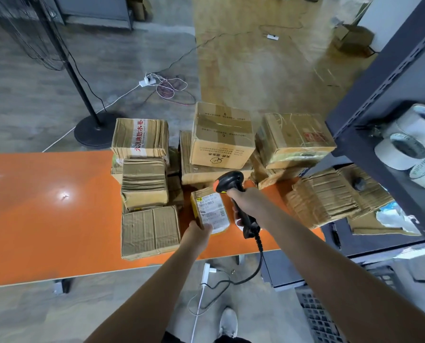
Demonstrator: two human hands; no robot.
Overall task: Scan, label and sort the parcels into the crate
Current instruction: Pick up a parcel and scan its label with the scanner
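A small yellow parcel [210,209] with a white shipping label lies on the orange table [45,206]. My left hand [197,231] holds its near edge, thumb on the label. My right hand [243,198] grips a black and orange barcode scanner [231,181] just right of the parcel, its head over the parcel's far end. The scanner's coiled cable hangs off the table front. A dark slotted crate [317,315] stands on the floor at the lower right, partly hidden by my right arm.
Several cardboard parcels crowd the table: a flat box [150,231] to the left, stacks [144,181] behind it, big boxes [221,137] at the back, more [322,196] to the right. A dark metal shelf [384,100] with tape rolls [409,144] stands right. Cables and a lamp stand [92,129] are on the floor.
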